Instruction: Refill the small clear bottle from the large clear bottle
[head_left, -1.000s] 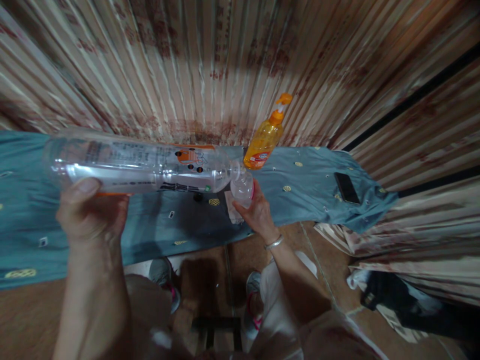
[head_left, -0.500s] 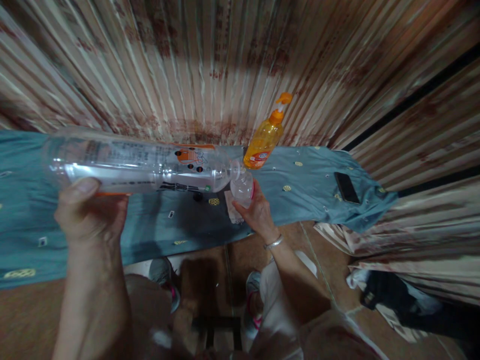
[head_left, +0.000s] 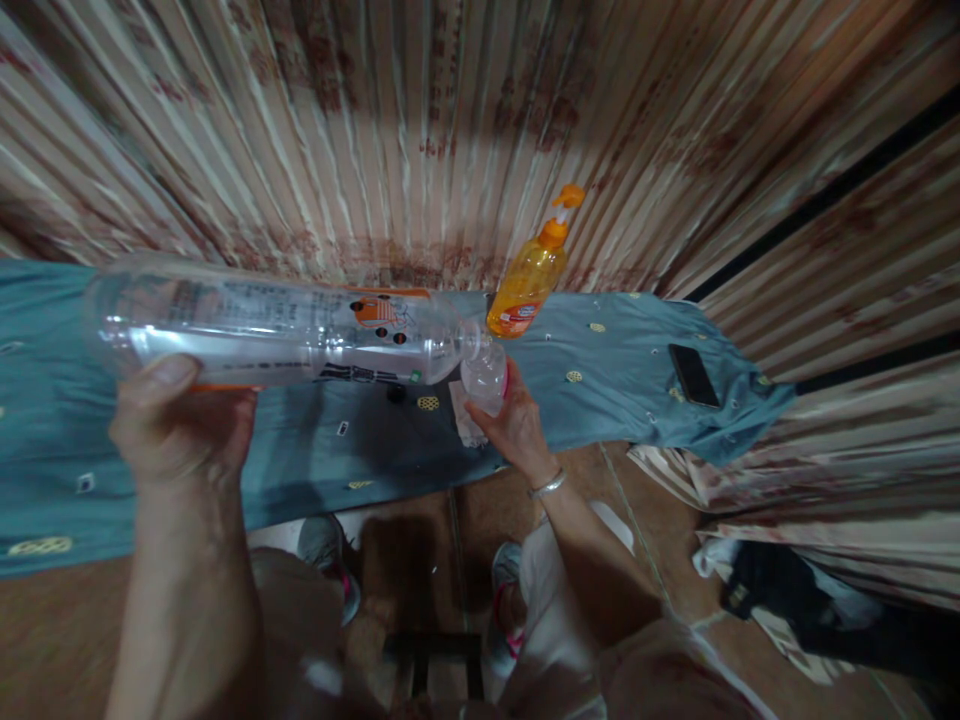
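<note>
A large clear plastic bottle [head_left: 300, 325] with a printed label lies nearly level in the air, its neck pointing right. Wrapped around its lower side near the base is my left hand [head_left: 180, 415]. My right hand [head_left: 514, 420], with a bracelet at the wrist, grips a small clear plastic bottle [head_left: 484, 380] with pink at its edge. The large bottle's mouth meets the top of the small one; whether liquid is flowing I cannot tell. Just behind them stands an orange pump bottle [head_left: 527, 275]. Below the small bottle, a folded pale cloth [head_left: 466, 420] is partly hidden.
A teal patterned cloth [head_left: 600, 400] covers the long narrow surface. At its right end lies a black phone [head_left: 694, 376]. Pleated curtains [head_left: 420, 130] hang close behind. Dark and white fabric [head_left: 787, 590] is heaped at lower right, and a small dark round object [head_left: 396, 393] sits under the large bottle.
</note>
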